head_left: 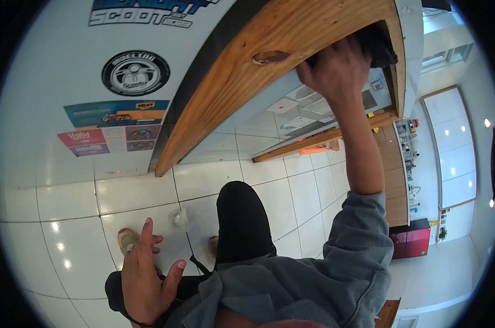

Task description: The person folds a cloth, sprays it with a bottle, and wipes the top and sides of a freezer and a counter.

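My right hand (338,68) reaches up to the top corner of a wooden frame (247,65) around a glass panel. Its fingers are wrapped on a dark cloth (376,48), pressed into the corner; the fingertips are partly hidden. My left hand (143,279) is raised above my thigh, fingers apart, holding nothing. Below it, a small clear plastic container (177,218) rests on the tiled floor near my shoe (127,239).
A white panel with stickers (135,72) and posters (116,112) stands at the left of the frame. Papers (297,123) show behind the glass. At the right are a red cabinet (411,243), wooden cupboards (396,202) and shelves of small items (410,145).
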Available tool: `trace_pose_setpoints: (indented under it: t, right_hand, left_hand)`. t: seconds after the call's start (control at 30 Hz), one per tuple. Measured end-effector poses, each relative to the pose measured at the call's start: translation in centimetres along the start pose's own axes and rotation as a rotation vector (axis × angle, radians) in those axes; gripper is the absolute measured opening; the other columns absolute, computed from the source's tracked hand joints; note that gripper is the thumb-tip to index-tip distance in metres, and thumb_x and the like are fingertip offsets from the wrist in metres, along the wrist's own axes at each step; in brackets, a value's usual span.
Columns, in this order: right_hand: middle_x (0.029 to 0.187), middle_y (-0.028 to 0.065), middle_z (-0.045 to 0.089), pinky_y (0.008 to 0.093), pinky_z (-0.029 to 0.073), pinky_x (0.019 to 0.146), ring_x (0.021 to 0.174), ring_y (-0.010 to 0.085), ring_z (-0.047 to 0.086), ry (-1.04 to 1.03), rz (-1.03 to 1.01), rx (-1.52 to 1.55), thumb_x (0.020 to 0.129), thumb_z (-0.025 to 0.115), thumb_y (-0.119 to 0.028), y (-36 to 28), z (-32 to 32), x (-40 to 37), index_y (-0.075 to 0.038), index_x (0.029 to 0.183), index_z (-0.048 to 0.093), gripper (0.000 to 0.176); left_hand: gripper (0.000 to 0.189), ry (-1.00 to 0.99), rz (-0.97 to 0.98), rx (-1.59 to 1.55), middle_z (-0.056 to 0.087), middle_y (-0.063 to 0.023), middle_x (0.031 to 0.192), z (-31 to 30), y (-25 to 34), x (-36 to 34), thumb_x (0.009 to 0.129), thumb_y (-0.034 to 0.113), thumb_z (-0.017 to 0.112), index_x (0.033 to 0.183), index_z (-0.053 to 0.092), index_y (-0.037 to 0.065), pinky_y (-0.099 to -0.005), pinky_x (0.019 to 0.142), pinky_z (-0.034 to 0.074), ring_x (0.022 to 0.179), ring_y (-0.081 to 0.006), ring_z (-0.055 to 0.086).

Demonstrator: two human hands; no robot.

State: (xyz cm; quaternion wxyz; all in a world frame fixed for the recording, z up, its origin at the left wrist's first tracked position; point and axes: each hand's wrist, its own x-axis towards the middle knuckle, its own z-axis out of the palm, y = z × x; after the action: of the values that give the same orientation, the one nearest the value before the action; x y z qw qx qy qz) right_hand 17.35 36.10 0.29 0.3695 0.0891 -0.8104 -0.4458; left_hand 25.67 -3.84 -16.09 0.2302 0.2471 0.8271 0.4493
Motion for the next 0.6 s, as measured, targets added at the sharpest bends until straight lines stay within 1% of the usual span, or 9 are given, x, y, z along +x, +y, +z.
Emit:
trace_pose_setpoints:
  t: [0.07,0.13,0.2,0.23,0.27,0.33,0.47,0.57,0.6]
  right_hand:
    - [0.108,0.0047,0.065,0.0499,0.049,0.068,0.100,0.0227,0.061,0.023,0.011,0.011,0.068,0.075,-0.046,-0.5,0.4,-0.4,-0.018,0.108,0.070,0.049]
    - [0.107,0.0078,0.065,0.0496,0.048,0.076,0.099,0.0267,0.061,-0.102,0.073,0.077,0.070,0.073,-0.042,-3.9,1.4,-2.4,-0.016,0.106,0.071,0.044]
    - [0.106,0.0120,0.066,0.0490,0.047,0.085,0.099,0.0318,0.061,-0.094,0.084,0.389,0.073,0.070,-0.035,-9.5,4.2,-5.7,-0.013,0.103,0.071,0.038]
    - [0.106,0.0148,0.066,0.0487,0.046,0.091,0.102,0.0359,0.060,-0.299,0.148,0.598,0.076,0.067,-0.028,-11.9,3.0,-5.6,-0.009,0.100,0.072,0.030]
    - [0.109,0.0155,0.066,0.0475,0.046,0.093,0.105,0.0364,0.060,-0.187,0.078,0.690,0.078,0.066,-0.024,-14.7,4.4,-8.1,-0.008,0.100,0.072,0.027]
    - [0.117,0.0157,0.065,0.0446,0.048,0.092,0.108,0.0345,0.060,-0.312,0.215,0.961,0.080,0.062,-0.018,-19.3,6.3,-12.0,-0.008,0.113,0.068,0.035]
    - [0.117,0.0187,0.064,0.0436,0.050,0.091,0.109,0.0333,0.060,-0.129,0.099,0.797,0.078,0.059,-0.015,-21.9,7.7,-14.5,-0.007,0.118,0.067,0.041]
    - [0.103,0.0099,0.067,0.0453,0.050,0.085,0.098,0.0319,0.063,-0.004,0.083,0.665,0.074,0.071,-0.025,-17.9,6.8,-11.8,-0.012,0.095,0.074,0.025]
    - [0.101,0.0104,0.067,0.0458,0.051,0.084,0.095,0.0322,0.064,0.049,0.078,0.578,0.072,0.071,-0.026,-15.5,6.3,-9.9,-0.012,0.095,0.074,0.027]
  left_hand:
    - [0.088,-0.024,0.066,0.021,0.064,-0.0170,0.115,0.1,-0.3,1.4,0.078,0.023,0.078,0.151,0.032,0.001,-0.0417,0.087,0.049,0.098,-0.0317,0.064]
    - [0.088,-0.069,0.115,0.044,0.064,-0.0169,0.115,0.4,-0.4,2.7,0.079,0.025,0.078,0.150,0.033,0.001,-0.0421,0.087,0.049,0.098,-0.0320,0.064]
    - [0.088,-0.130,0.151,0.076,0.064,-0.0163,0.117,0.6,-0.8,4.2,0.079,0.022,0.077,0.152,0.032,0.003,-0.0408,0.088,0.049,0.098,-0.0315,0.062]
    - [0.085,-0.149,0.212,0.139,0.064,-0.0169,0.113,0.7,-1.0,4.9,0.080,0.026,0.077,0.150,0.034,0.002,-0.0417,0.087,0.049,0.097,-0.0325,0.063]
    - [0.083,-0.169,0.272,0.198,0.064,-0.0175,0.109,0.9,-1.1,5.6,0.082,0.031,0.076,0.148,0.036,0.000,-0.0425,0.086,0.049,0.095,-0.0335,0.063]
    - [0.081,-0.231,0.370,0.265,0.063,-0.0181,0.104,1.5,-1.5,6.6,0.084,0.037,0.074,0.145,0.038,-0.002,-0.0435,0.084,0.049,0.092,-0.0346,0.064]
    - [0.077,-0.385,0.529,0.311,0.063,-0.0177,0.101,3.0,-1.7,7.9,0.086,0.039,0.071,0.143,0.041,-0.003,-0.0429,0.081,0.049,0.088,-0.0336,0.063]
    - [0.076,-0.487,0.646,0.253,0.064,-0.0178,0.101,4.3,-1.2,8.2,0.088,0.042,0.069,0.143,0.041,-0.003,-0.0402,0.081,0.048,0.088,-0.0331,0.064]
    - [0.077,-0.510,0.677,0.225,0.064,-0.0178,0.100,5.0,-1.5,8.3,0.088,0.043,0.069,0.143,0.041,-0.003,-0.0401,0.082,0.048,0.088,-0.0332,0.064]
